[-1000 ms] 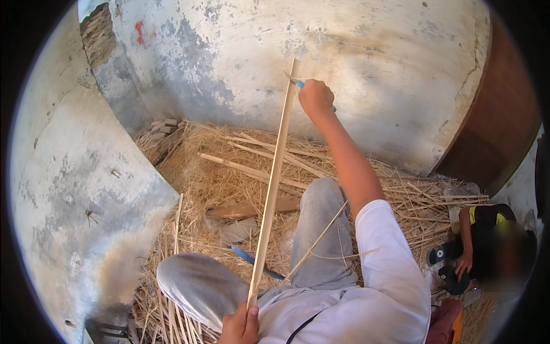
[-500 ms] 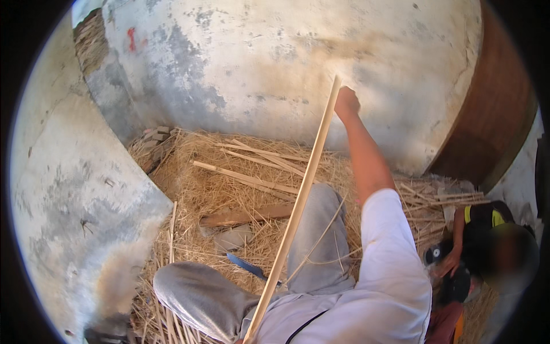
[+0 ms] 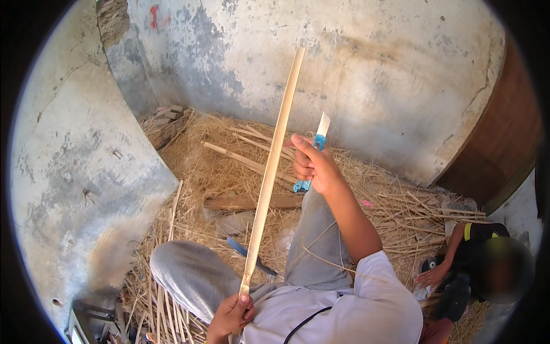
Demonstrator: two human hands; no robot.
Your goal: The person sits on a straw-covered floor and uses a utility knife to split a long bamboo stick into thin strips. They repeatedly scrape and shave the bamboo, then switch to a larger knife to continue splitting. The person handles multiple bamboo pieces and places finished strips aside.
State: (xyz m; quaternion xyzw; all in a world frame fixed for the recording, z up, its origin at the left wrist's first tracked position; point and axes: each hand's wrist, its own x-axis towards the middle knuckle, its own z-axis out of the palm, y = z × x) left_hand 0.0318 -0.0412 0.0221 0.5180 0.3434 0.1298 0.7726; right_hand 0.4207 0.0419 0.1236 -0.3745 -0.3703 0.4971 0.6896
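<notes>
A long, pale bamboo strip (image 3: 269,183) stands slanted in front of me, its lower end pinched in my left hand (image 3: 230,314) by my lap. My right hand (image 3: 318,163), beside the strip's upper half, is wrapped round a blue box cutter (image 3: 320,141) with its wide blade out and pointing up. The right thumb and forefinger reach toward the strip; whether they touch it I cannot tell. Between my legs lies a narrow blue tool (image 3: 237,247) with a dark end, partly behind the strip.
Straw and shavings (image 3: 189,155) cover the ground, with loose bamboo strips (image 3: 240,157) and a wooden plank (image 3: 252,201) on it. A peeling wall (image 3: 372,74) rises ahead, another wall (image 3: 97,189) at left. A co-worker (image 3: 487,252) sits at the right, one hand low.
My right hand has come down and nearer from the strip's top, and the box cutter in it now shows. The strip stands more upright, and my left hand has come into view at its lower end.
</notes>
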